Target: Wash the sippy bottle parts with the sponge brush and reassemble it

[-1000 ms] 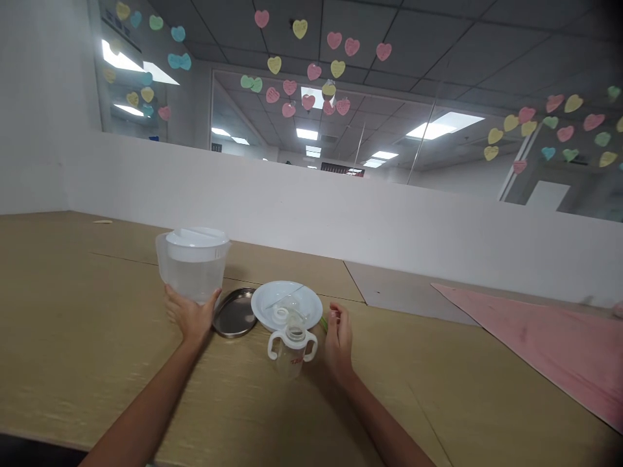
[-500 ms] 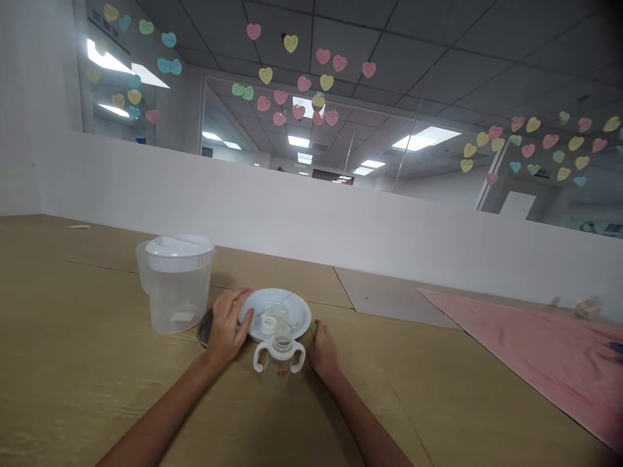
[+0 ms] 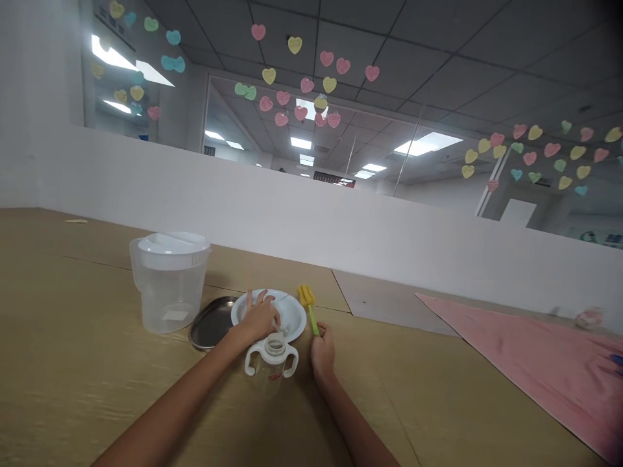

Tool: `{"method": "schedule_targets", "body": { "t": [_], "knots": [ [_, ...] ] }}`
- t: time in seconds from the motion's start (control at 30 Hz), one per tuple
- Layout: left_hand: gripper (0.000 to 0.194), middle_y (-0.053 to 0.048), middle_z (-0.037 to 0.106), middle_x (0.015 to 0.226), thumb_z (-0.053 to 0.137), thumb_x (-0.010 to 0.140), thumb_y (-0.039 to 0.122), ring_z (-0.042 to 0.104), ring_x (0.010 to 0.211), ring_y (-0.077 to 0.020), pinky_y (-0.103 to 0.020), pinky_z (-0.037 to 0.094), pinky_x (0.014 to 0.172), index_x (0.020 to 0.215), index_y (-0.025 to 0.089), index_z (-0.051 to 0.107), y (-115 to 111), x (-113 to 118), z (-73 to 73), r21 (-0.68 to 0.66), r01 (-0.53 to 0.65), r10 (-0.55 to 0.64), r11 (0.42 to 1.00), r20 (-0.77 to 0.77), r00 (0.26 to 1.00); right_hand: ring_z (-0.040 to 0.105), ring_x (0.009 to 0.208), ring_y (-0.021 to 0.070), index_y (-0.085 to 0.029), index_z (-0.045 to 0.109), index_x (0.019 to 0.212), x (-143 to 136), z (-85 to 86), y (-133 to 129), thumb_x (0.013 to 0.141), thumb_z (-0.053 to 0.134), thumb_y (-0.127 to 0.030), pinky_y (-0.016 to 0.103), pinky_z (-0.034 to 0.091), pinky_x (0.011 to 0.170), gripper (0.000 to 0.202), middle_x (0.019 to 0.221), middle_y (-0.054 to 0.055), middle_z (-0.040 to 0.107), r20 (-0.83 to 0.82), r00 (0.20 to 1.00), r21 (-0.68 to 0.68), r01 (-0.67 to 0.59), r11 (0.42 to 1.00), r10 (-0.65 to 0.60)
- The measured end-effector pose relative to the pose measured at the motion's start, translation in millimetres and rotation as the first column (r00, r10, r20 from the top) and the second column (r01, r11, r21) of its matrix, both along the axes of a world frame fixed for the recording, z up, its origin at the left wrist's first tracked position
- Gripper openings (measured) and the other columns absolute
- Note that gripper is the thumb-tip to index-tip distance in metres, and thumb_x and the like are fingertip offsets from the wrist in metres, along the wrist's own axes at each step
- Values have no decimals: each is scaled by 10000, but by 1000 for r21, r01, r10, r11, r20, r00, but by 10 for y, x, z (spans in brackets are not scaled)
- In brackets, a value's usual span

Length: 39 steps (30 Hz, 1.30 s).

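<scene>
My right hand (image 3: 323, 350) is closed round the green handle of a bottle brush (image 3: 306, 297), its yellow sponge head pointing up and away. Over a white plate (image 3: 296, 334) is my left hand (image 3: 261, 318), with thumb and index finger pinched together and other fingers raised. The fingers hide most of what they hold; a small clear-and-white piece (image 3: 283, 329) shows just beside them. In front of the plate a clear baby bottle (image 3: 270, 370) with two white side handles stands upright, its mouth uncovered.
Left of the plate lies a dark metal tray (image 3: 209, 327). Beyond it stands a translucent lidded pitcher (image 3: 171, 285). A pink sheet (image 3: 516, 350) covers the table's right side, and a low white wall (image 3: 292, 220) runs along the back.
My left hand has moved right from the plate's left rim to over its middle, uncovering more of the metal tray. The brush's yellow head now shows above my right hand.
</scene>
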State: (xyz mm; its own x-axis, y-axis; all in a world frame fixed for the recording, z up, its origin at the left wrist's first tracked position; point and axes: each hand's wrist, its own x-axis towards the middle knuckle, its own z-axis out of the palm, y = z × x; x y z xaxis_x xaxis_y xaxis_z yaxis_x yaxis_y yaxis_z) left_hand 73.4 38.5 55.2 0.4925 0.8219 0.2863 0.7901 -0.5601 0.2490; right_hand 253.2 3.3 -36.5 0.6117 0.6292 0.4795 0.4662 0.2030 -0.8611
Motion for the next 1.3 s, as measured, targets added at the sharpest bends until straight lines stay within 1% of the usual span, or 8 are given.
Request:
{"method": "schedule_targets", "body": {
  "t": [0.2,0.43,0.53,0.67,0.83,1.0,1.1,1.3],
  "knots": [
    [83,-49,626,964,682,587,234,441,1072,-264,-501,163,994,667,218,672,-25,-49,19,32,-8,7,999,45,999,560,853,225,-182,598,886,-105,325,-157,648,363,-213,274,375,713,336,900,50,643,-179,984,-198,-46,979,10],
    [70,-21,650,835,651,613,269,507,932,-244,-443,292,871,657,216,644,1,-52,-34,26,-20,17,999,106,994,568,818,225,-170,604,874,-100,332,-176,661,355,-235,276,382,691,335,871,62,647,-145,989,-219,-25,976,-7],
    [106,-1,668,805,587,703,319,545,899,-216,-416,290,890,707,231,647,-15,-92,-41,53,-45,32,998,234,972,569,775,218,-168,605,855,-111,361,-187,706,382,-294,266,387,648,296,832,63,646,-94,995,-172,7,985,-23],
    [197,-20,692,829,552,747,373,595,860,-204,-352,350,868,741,224,679,-19,-191,-85,132,-138,44,982,546,837,551,697,184,-169,597,775,-189,448,-280,789,403,-418,242,376,612,316,749,43,627,73,997,-61,-33,998,37],
    [295,-47,704,838,568,713,436,634,794,-210,-303,449,760,788,183,700,20,-295,-194,19,-141,63,990,830,554,520,627,146,-146,589,715,-269,474,-367,847,368,-404,225,354,608,365,675,39,591,435,896,43,-122,992,91],
    [352,-39,699,897,526,744,450,625,858,-221,-318,456,780,868,168,696,7,-319,-233,-43,-32,53,999,899,435,518,608,141,-143,607,720,-229,486,-364,861,359,-388,215,332,561,376,664,50,591,532,845,83,21,996,-62],
    [375,-47,699,880,518,750,444,623,826,-213,-305,463,746,915,151,684,-12,-322,-234,-51,-31,59,998,918,391,512,580,128,-143,606,681,-205,504,-371,856,362,-358,209,321,546,369,631,48,588,627,778,96,-41,995,-29],
    [417,-44,658,716,487,771,453,593,662,-156,-250,451,661,987,134,646,25,-415,-247,-81,-267,143,960,965,219,502,524,112,-165,598,585,-123,495,-376,794,431,-305,213,275,495,302,570,23,585,762,647,97,-83,992,-21]
  ]
}}
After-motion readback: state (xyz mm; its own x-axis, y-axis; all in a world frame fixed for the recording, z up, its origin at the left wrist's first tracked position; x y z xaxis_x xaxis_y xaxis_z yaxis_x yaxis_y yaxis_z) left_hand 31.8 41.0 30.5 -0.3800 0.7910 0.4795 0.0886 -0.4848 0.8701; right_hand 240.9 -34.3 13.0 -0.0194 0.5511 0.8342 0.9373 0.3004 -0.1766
